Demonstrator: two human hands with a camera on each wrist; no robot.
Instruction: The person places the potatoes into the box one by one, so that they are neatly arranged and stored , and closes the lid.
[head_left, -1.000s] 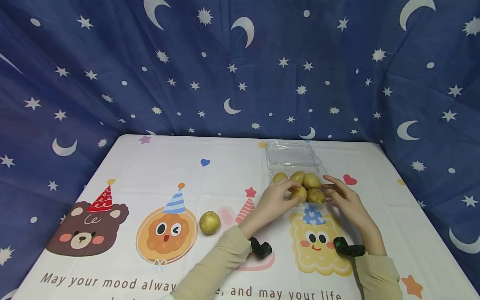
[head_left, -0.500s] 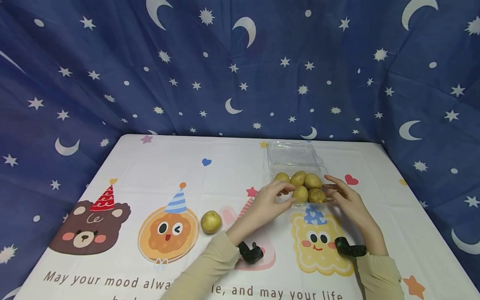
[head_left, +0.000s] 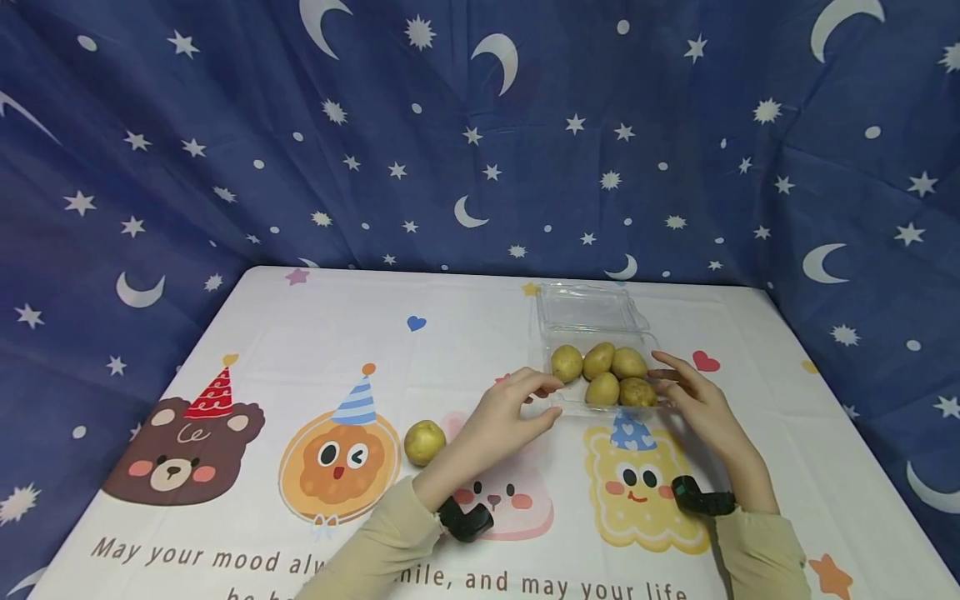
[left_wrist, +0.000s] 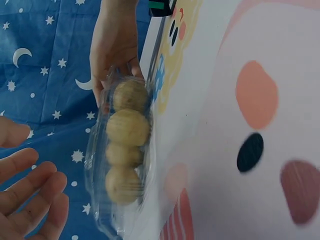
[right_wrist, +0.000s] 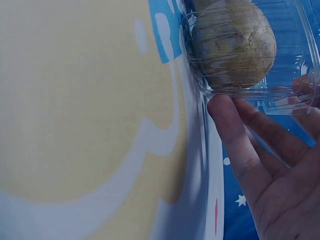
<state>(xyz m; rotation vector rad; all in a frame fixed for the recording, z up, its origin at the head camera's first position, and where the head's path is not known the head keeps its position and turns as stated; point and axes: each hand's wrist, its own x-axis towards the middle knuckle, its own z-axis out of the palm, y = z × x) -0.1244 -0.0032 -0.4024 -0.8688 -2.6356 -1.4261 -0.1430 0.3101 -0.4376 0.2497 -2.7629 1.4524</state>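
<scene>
Five potatoes [head_left: 602, 389] sit in the clear plastic container [head_left: 568, 407], three in the back row and two in front, toward its right side. The container's lid [head_left: 585, 308] lies open behind it on the table [head_left: 337, 325].

Your left hand [head_left: 504, 417] is by the container's left front corner, thumb and fingers [head_left: 536, 382] parted wide around a gap — they hold nothing. The potatoes nearest to them, the leftmost in back and the left one in front, both lie beyond your fingertips. Your left wrist view shows those fingers apart from the container's wall.

Your right hand [head_left: 697, 404] is at the container's right wall, its fingers spread and loosely bent rather than wrapped round anything. In the right wrist view one of its tips touches the container's edge, right beside a potato inside — clear plastic lies between the two.

You also have a lone potato [head_left: 424, 442] on the table, left of the container, near your left forearm and well apart from your right hand.
</scene>
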